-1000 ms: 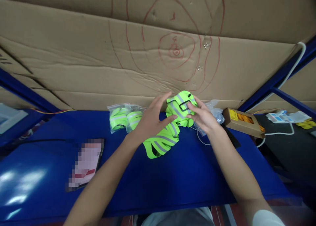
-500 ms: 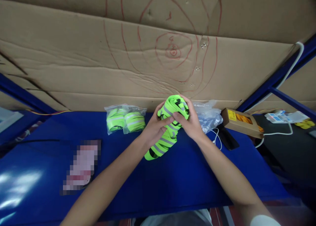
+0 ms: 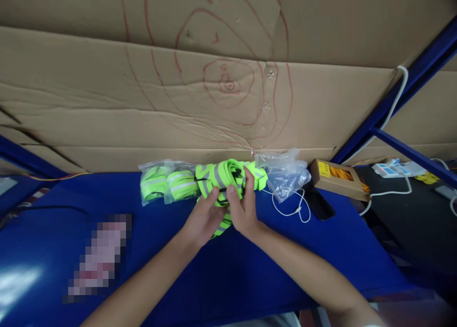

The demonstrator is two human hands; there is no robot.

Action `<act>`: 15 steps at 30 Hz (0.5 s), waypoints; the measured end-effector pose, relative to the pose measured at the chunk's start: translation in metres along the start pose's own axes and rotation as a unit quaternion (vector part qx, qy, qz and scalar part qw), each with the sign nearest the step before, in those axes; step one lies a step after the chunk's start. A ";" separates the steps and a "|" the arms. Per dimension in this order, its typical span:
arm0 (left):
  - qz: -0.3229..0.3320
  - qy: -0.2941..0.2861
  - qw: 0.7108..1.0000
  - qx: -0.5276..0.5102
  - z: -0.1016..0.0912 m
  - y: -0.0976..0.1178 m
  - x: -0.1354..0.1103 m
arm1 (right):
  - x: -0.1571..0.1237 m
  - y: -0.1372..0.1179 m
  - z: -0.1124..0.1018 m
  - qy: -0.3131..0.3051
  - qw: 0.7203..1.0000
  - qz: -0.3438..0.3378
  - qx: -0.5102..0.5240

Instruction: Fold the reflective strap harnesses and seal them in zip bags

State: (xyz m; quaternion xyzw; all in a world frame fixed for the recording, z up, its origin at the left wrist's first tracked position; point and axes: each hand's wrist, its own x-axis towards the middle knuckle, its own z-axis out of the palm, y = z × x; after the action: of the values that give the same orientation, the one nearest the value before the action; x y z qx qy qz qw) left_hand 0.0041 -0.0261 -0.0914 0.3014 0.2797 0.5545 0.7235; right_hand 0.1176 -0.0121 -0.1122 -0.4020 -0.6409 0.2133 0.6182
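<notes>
Both of my hands grip a bundle of neon-green reflective strap (image 3: 218, 174) with grey stripes and black parts, partly rolled up. My left hand (image 3: 206, 217) is closed round its lower left side, thumb on the front. On the right side, my right hand (image 3: 244, 205) presses with its thumb while the index finger points up along the roll. Part of the strap hangs below and between the hands, and another part sticks out to the right behind my right fingers. Just left of the bundle, two similar rolls in clear plastic bags (image 3: 167, 182) lie on the blue table (image 3: 228, 274).
Empty clear plastic bags (image 3: 287, 177) lie right of my hands, beside a white cable (image 3: 302, 213) and a black phone-like object (image 3: 321, 203). A cardboard box (image 3: 339, 179) with orange contents stands farther right. A blurred-out flat item (image 3: 100, 258) lies at left. Cardboard (image 3: 89, 98) lines the back.
My hands have lowered and moved left with the strap bundle, which has turned so more of it spreads sideways. The camera view has shifted, moving the background left and slightly down.
</notes>
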 end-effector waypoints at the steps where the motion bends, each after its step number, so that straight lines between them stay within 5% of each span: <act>1: 0.008 0.007 1.000 0.013 -0.008 0.001 -0.004 | -0.006 0.003 0.003 -0.017 1.000 -0.007 -0.020; 7: 0.020 0.022 0.997 0.072 -0.045 0.002 -0.012 | -0.023 0.010 -0.002 -0.141 0.983 -0.075 -0.090; 10: -0.013 0.024 0.996 0.081 -0.048 -0.001 -0.012 | -0.018 0.021 -0.033 -0.195 0.963 -0.098 -0.157; 15: -0.062 0.051 0.991 0.108 -0.048 -0.006 -0.020 | 0.004 0.056 -0.105 -0.142 0.909 -0.036 -0.391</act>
State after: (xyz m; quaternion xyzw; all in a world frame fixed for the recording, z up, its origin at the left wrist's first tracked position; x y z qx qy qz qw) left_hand -0.0318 -0.0403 -0.1265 0.3314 0.3928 0.4892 0.7046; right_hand 0.2332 0.0007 -0.1375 -0.5535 -0.7680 -0.0221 0.3216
